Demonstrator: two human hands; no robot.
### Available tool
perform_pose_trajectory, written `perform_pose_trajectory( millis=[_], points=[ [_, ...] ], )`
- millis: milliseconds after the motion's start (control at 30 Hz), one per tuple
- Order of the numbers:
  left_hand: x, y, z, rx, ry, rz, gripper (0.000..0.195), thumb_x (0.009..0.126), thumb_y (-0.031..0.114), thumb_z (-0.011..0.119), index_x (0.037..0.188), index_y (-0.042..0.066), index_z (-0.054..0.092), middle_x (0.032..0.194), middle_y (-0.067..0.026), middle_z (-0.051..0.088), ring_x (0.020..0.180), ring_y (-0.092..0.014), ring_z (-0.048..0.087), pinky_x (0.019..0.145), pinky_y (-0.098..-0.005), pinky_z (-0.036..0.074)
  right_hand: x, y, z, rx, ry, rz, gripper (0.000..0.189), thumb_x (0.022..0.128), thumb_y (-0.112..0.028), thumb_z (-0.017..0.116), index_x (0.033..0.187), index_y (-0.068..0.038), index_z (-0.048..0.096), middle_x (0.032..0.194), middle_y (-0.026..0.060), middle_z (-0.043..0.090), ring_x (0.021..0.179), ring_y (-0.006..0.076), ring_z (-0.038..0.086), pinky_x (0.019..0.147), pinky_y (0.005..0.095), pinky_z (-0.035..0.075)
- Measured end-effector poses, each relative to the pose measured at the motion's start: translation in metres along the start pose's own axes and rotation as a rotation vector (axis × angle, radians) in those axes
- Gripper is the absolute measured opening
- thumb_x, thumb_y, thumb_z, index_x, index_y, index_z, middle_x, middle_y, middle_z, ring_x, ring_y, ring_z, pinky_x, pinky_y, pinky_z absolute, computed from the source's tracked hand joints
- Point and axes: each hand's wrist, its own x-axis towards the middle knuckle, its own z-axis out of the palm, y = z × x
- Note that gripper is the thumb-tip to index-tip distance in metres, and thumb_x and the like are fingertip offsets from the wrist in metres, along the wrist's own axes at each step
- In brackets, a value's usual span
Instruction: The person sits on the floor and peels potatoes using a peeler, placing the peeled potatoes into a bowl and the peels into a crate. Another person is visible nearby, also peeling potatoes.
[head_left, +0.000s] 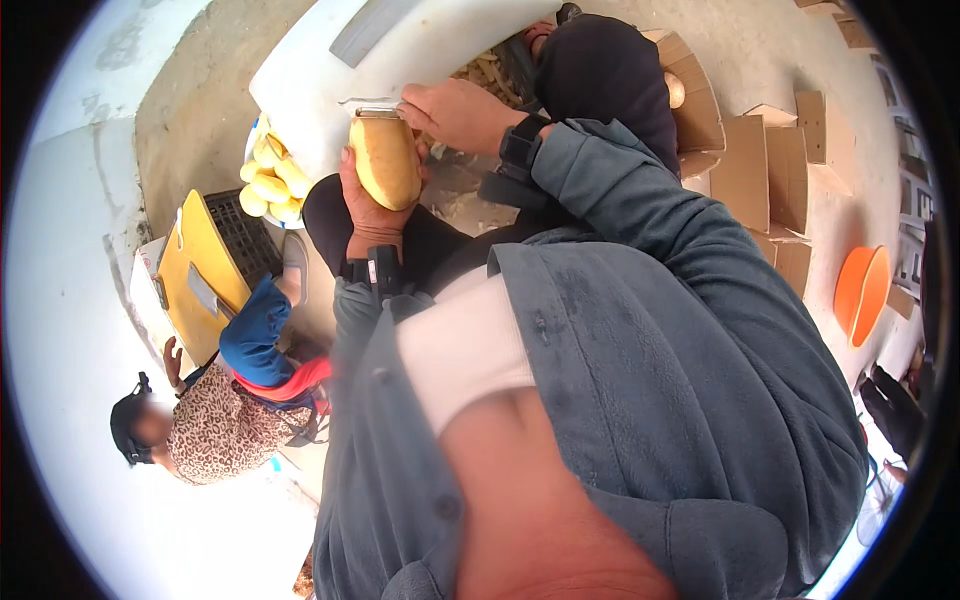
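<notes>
My left hand (375, 221) is wrapped around a large, yellow-fleshed potato (384, 161), held upright. Darker patches show on its surface. Across its top end lies the metal head of a peeler (377, 113). The fingers of my right hand (459, 112) pinch the peeler's side; most of its handle is hidden. Just beyond both hands is a white board (315, 82). Peelings (487, 75) lie below, between my knees and the board.
Several peeled potatoes (274, 180) fill a container at the left. Beyond sit a black crate (241, 225) and a yellow board (199, 262) bearing a knife (204, 291). A person (225, 420) sits there. Cardboard boxes (739, 172) and an orange tub (855, 296) stand at right.
</notes>
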Motion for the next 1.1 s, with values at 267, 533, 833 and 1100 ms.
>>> perform_pose_trajectory(
  millis=[267, 533, 833, 1100],
  points=[
    [0.005, 0.006, -0.009, -0.022, 0.333, 0.071, 0.064, 0.087, 0.059, 0.052, 0.126, 0.009, 0.051, 0.116, -0.0143, 0.059, 0.099, -0.034, 0.059, 0.075, -0.042, 0.051, -0.007, -0.01, 0.012, 0.034, -0.213, 0.049, 0.036, 0.097, -0.035, 0.046, 0.087, -0.003, 0.06, 0.078, 0.0234, 0.064, 0.076, 0.0436, 0.061, 0.069, 0.0507, 0.048],
    [0.004, 0.008, -0.005, 0.002, 0.034, -0.064, 0.066, 0.088, 0.057, 0.053, 0.132, 0.008, 0.048, 0.119, -0.0159, 0.058, 0.099, -0.035, 0.059, 0.074, -0.0415, 0.051, 0.011, 0.017, 0.014, 0.069, 0.015, 0.013, 0.034, 0.097, -0.032, 0.046, 0.086, -0.002, 0.058, 0.079, 0.0238, 0.063, 0.076, 0.0435, 0.061, 0.07, 0.0494, 0.048],
    [-0.004, -0.003, -0.002, 0.031, 0.068, -0.048, 0.063, 0.089, 0.056, 0.049, 0.128, 0.007, 0.051, 0.119, -0.0158, 0.059, 0.094, -0.033, 0.059, 0.07, -0.0413, 0.052, -0.009, 0.004, 0.006, 0.108, -0.1, 0.003, 0.036, 0.097, -0.032, 0.047, 0.089, 0.0, 0.06, 0.08, 0.0229, 0.064, 0.077, 0.043, 0.062, 0.071, 0.0475, 0.049],
    [-0.001, -0.009, 0.006, -0.028, 0.368, 0.019, 0.059, 0.088, 0.057, 0.051, 0.128, 0.013, 0.053, 0.12, -0.0094, 0.059, 0.106, -0.031, 0.057, 0.081, -0.0475, 0.051, -0.029, -0.01, 0.004, 0.167, -0.285, -0.044, 0.031, 0.097, -0.031, 0.049, 0.089, -0.002, 0.056, 0.075, 0.022, 0.062, 0.073, 0.0421, 0.061, 0.066, 0.047, 0.047]
  ],
)
